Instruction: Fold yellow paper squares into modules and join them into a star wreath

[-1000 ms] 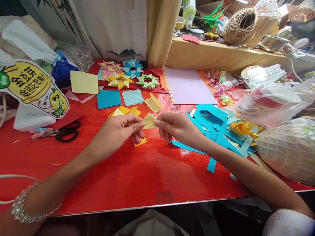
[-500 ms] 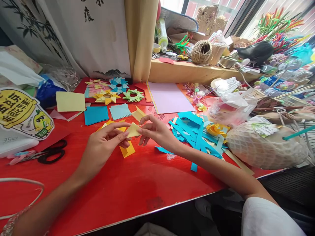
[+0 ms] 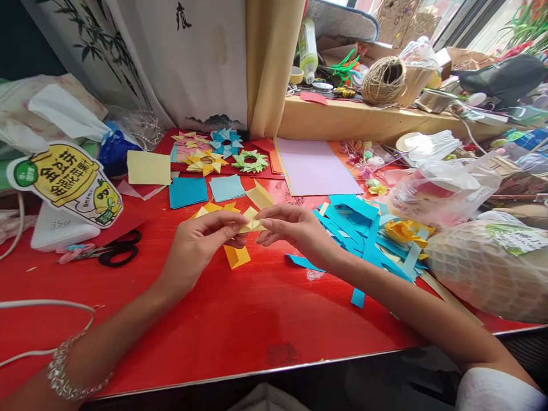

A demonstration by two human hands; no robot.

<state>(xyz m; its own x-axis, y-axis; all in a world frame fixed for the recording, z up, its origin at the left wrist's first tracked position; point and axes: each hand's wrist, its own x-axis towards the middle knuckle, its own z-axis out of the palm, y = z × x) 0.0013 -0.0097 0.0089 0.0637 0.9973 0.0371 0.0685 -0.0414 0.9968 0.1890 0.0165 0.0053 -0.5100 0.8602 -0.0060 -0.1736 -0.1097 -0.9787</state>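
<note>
Between my hands, above the red table, is a small folded piece of pale yellow paper (image 3: 252, 220) with creases showing. My left hand (image 3: 201, 237) pinches its left end between thumb and fingers. At its right end, my right hand (image 3: 293, 229) grips it the same way. Just below lies a folded orange-yellow paper (image 3: 237, 256), and yellow folded pieces (image 3: 220, 208) lie partly hidden behind my left hand. A tan folded paper (image 3: 260, 195) rests beyond my fingers. Cut blue paper strips (image 3: 349, 225) are heaped to the right of my right hand.
Blue paper squares (image 3: 187, 192) and light blue squares (image 3: 226, 188) lie behind my left hand. Folded paper rings (image 3: 250, 161) and lilac sheets (image 3: 314, 168) are further back. Black-handled scissors (image 3: 120, 248) lie left; a net-wrapped bundle (image 3: 492, 262) stands right.
The yellow paper has gone from a flat, pointed shape to one with its creases opened up. Both hands still hold it. The whole view has shifted, so things appear further right.
</note>
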